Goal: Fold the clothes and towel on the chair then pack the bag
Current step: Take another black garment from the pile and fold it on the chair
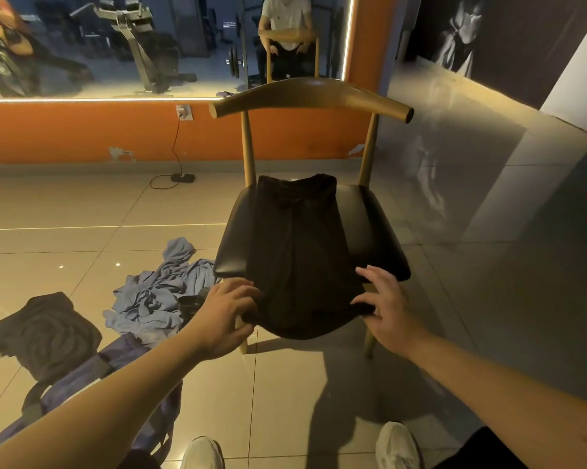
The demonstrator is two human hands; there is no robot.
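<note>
A black garment (297, 245) lies lengthwise on the black seat of a wooden chair (380, 225), its near end hanging over the front edge. My left hand (229, 311) pinches the garment's near left corner. My right hand (385, 304) pinches the near right corner, thumb under the cloth. On the floor to the left lie a crumpled blue towel (160, 296), a dark folded garment (43, 333) and a purple bag (92, 387) with dark straps, partly hidden by my left forearm.
A black round object (190, 304) sits by the towel. A charger and cable (182, 178) lie near the orange wall. A mirror above reflects gym machines and a person behind a chair. My white shoes (398, 446) stand on the tiled floor below.
</note>
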